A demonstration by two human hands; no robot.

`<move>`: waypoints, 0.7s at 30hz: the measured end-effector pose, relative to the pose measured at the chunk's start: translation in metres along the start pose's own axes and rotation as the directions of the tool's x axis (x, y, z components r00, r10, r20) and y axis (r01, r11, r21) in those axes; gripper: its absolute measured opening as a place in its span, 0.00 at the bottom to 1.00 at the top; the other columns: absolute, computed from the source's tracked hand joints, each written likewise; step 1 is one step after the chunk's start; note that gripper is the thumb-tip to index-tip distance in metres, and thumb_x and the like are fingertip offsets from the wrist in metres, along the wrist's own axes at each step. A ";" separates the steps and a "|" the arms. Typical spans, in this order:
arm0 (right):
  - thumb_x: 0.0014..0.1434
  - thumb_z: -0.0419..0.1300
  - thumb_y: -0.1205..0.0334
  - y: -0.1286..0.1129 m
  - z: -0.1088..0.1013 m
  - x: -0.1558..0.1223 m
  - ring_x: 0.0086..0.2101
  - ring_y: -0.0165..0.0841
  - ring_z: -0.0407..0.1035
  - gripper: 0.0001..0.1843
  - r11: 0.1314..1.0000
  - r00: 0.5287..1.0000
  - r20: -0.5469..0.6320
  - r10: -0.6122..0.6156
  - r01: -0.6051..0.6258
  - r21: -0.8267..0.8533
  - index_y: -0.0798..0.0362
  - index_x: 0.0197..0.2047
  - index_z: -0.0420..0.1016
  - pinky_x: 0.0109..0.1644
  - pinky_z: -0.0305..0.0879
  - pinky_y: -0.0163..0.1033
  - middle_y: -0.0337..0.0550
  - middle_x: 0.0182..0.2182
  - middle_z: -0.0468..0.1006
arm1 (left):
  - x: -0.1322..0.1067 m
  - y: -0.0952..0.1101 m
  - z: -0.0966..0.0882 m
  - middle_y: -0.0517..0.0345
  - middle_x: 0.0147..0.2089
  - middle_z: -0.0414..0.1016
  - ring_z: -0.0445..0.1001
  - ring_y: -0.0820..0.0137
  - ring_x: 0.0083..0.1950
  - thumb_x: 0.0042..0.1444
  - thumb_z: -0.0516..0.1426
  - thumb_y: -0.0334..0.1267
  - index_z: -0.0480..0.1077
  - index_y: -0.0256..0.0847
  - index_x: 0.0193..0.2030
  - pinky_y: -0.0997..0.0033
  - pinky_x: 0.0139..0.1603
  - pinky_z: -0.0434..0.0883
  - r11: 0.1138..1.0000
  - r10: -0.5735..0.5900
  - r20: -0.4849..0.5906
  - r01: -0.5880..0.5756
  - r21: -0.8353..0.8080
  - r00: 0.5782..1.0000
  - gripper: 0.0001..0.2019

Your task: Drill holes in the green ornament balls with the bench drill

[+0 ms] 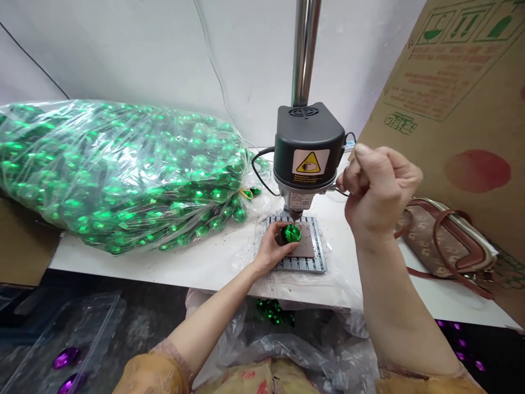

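Note:
My left hand pinches a shiny green faceted ball-like ornament between thumb and fingers. It rests on a brownish square pad over the slotted metal base plate. Directly above stands a small black bench drill press, its bit coming down to the ornament's top; whether it has entered cannot be made out. My right hand is raised beside the motor housing, closed in a fist around the drill press lever, most of which the fingers hide.
A big clear bag of green ornaments lies left on the white table. At right are a patterned handbag and a tall cardboard box. Below sit a clear bin with purple pieces and plastic sheeting over my lap.

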State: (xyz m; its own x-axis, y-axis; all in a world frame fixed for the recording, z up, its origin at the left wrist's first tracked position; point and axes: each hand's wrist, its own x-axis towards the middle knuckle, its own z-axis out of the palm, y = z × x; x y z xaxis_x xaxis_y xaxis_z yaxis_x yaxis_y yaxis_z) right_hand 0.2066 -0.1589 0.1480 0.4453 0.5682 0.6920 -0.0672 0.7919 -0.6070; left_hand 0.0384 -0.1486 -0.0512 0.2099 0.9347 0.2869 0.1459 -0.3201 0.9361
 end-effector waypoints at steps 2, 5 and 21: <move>0.59 0.64 0.64 -0.002 0.003 0.007 0.15 0.21 0.50 0.27 0.999 0.999 0.000 0.035 -0.035 0.015 0.51 0.16 0.53 0.18 0.49 0.35 0.30 0.11 0.55 | -0.014 0.008 -0.004 0.50 0.50 0.79 0.79 0.56 0.53 0.53 0.71 0.49 0.73 0.43 0.51 0.54 0.57 0.75 0.996 0.045 -0.095 -0.037 0.084 0.994 0.24; 0.59 0.65 0.63 -0.001 0.003 0.008 0.15 0.20 0.51 0.27 0.999 1.000 -0.003 0.025 -0.025 0.025 0.50 0.16 0.54 0.18 0.49 0.34 0.30 0.12 0.55 | -0.053 0.016 -0.014 0.50 0.49 0.80 0.80 0.57 0.51 0.56 0.70 0.50 0.73 0.45 0.55 0.57 0.53 0.76 0.963 0.206 -0.006 -0.202 0.177 0.979 0.23; 0.60 0.61 0.65 -0.004 0.003 0.003 0.14 0.19 0.52 0.25 0.999 0.998 -0.037 0.048 -0.047 0.006 0.51 0.17 0.52 0.19 0.50 0.33 0.28 0.12 0.55 | -0.010 0.000 -0.059 0.45 0.49 0.80 0.77 0.55 0.58 0.60 0.53 0.23 0.75 0.41 0.49 0.47 0.62 0.75 0.641 0.415 0.234 -0.465 0.610 0.879 0.15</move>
State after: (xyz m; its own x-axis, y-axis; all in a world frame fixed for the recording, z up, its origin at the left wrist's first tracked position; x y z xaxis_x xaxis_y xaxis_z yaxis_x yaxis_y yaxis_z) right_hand 0.2052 -0.1596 0.1531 0.4741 0.5966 0.6475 -0.0937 0.7654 -0.6367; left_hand -0.0208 -0.1486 -0.0419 0.4710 0.6528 0.5934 0.5860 -0.7343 0.3427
